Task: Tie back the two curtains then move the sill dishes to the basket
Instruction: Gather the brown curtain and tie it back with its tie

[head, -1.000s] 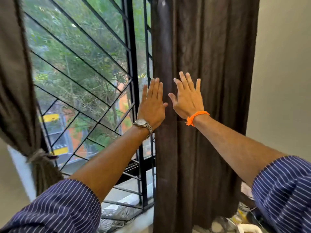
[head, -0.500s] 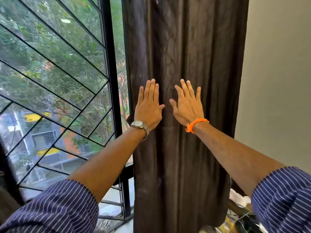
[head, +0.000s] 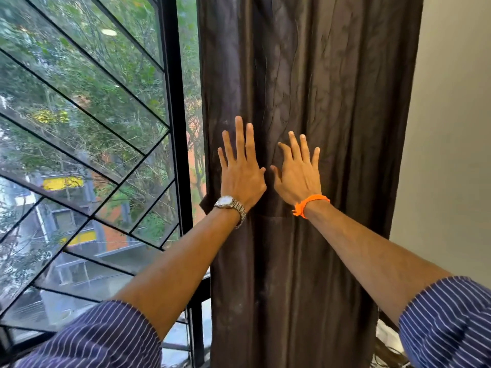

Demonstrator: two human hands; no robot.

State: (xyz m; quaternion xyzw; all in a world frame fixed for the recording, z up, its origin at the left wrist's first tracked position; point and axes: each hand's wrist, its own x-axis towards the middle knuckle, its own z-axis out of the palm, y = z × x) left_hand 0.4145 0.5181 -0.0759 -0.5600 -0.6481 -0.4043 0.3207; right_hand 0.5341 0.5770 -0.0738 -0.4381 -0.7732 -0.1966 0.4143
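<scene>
A dark brown curtain hangs loose and straight in front of me, right of the window. My left hand, with a silver watch on its wrist, is raised flat against the curtain's left part, fingers straight. My right hand, with an orange band on its wrist, is spread flat beside it, a little to the right. Neither hand holds anything. The other curtain, the sill dishes and the basket are out of view.
A window with a black metal grille fills the left side, trees and buildings behind it. A plain pale wall stands right of the curtain. Some clutter shows at the bottom right corner.
My view has swung right: the tied-back left curtain has left the frame and the right curtain now sits centred. Both hands stay raised and flat against it, fingers a bit more spread.
</scene>
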